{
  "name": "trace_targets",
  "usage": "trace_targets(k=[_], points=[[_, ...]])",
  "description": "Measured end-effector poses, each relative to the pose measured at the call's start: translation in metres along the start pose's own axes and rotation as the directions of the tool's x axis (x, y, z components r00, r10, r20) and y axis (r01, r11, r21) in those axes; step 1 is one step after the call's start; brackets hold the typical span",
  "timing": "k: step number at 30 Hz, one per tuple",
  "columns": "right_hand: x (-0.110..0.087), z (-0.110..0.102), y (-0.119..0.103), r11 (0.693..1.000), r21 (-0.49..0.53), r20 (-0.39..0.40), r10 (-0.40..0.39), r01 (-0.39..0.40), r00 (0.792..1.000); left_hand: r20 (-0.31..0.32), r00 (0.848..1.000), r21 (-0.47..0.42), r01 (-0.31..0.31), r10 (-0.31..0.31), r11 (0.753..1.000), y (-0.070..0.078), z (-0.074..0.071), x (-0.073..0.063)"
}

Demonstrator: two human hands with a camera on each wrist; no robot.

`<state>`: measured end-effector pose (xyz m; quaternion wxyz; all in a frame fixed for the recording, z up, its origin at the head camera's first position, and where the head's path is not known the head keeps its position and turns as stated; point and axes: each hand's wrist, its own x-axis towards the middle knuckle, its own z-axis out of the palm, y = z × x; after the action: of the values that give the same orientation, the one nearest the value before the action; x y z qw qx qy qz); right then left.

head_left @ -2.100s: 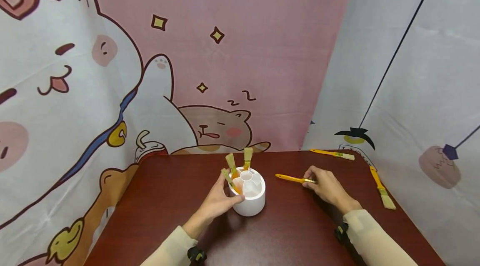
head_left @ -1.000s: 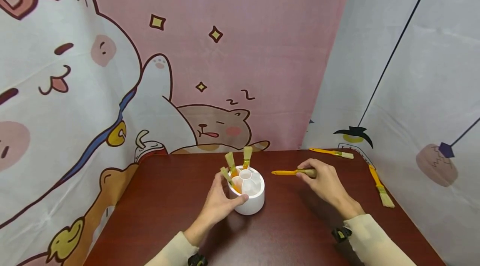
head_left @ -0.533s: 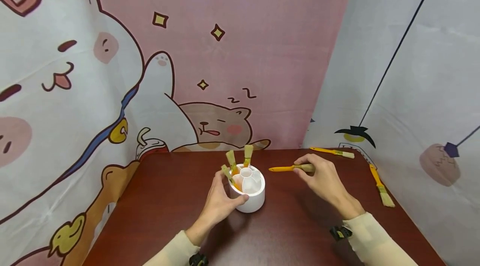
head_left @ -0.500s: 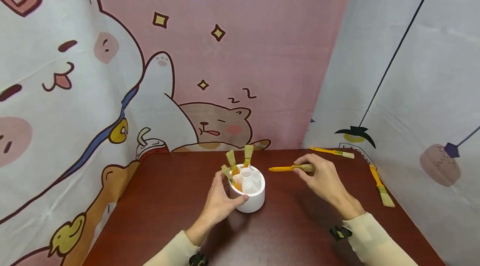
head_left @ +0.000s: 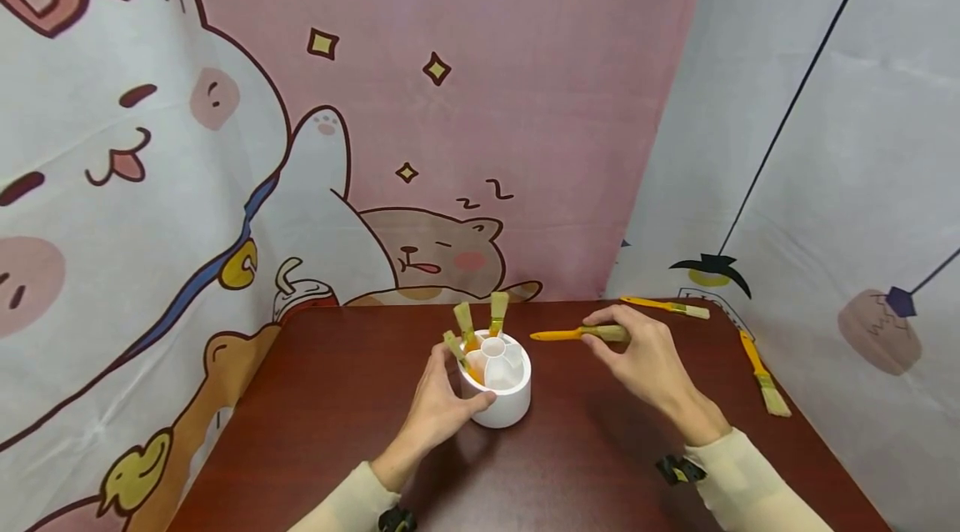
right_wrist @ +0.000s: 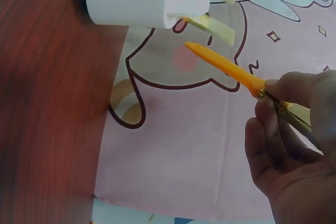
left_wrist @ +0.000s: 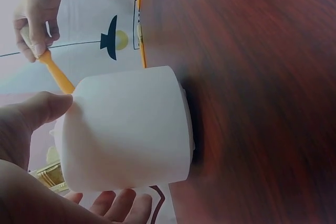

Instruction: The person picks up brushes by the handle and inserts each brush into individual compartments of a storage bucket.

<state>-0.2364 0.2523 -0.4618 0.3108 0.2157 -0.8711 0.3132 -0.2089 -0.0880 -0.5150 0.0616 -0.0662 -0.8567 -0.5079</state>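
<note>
My left hand (head_left: 435, 403) holds a white round brush holder (head_left: 506, 409) from its left side, thumb in front and fingers behind. Inside, the holder is split into compartments around a small central ring. Three paintbrushes (head_left: 498, 311) stand in it, bristles up, on its left and back. To the right, my right hand (head_left: 648, 357) pinches another paintbrush (head_left: 553, 336) near its metal collar, above the table. In the right wrist view its yellow handle (right_wrist: 226, 66) points towards the holder, the tip apart from the rim; the bristles lie partly behind the hand.
Two more yellow-handled brushes lie on the dark red table (head_left: 337, 399): one brush (head_left: 663, 307) along the back edge, the other brush (head_left: 765, 375) along the right edge. A cartoon-printed cloth (head_left: 540, 98) hangs behind and at both sides.
My right hand has lifted the paintbrush off the table and brought it slightly left, its handle closer to the holder. The left hand and holder stay in place.
</note>
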Motion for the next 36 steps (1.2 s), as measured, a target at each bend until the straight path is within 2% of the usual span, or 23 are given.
trace_targets(k=[8, 24, 36], points=[[0.003, -0.004, -0.015, 0.999, 0.045, -0.035, 0.009, -0.008, 0.999, 0.032, 0.999, -0.037, 0.0, 0.001, 0.999, 0.001, -0.001, 0.001], [0.012, -0.01, -0.039, 0.986, 0.156, -0.095, -0.045, 0.06, 0.994, 0.079, 0.997, -0.109, 0.008, 0.001, 0.994, -0.004, -0.003, 0.006], [0.018, -0.012, -0.056, 0.973, 0.199, -0.063, -0.106, 0.117, 0.992, 0.097, 0.995, -0.124, 0.001, 0.011, 0.992, -0.008, -0.006, 0.005]])
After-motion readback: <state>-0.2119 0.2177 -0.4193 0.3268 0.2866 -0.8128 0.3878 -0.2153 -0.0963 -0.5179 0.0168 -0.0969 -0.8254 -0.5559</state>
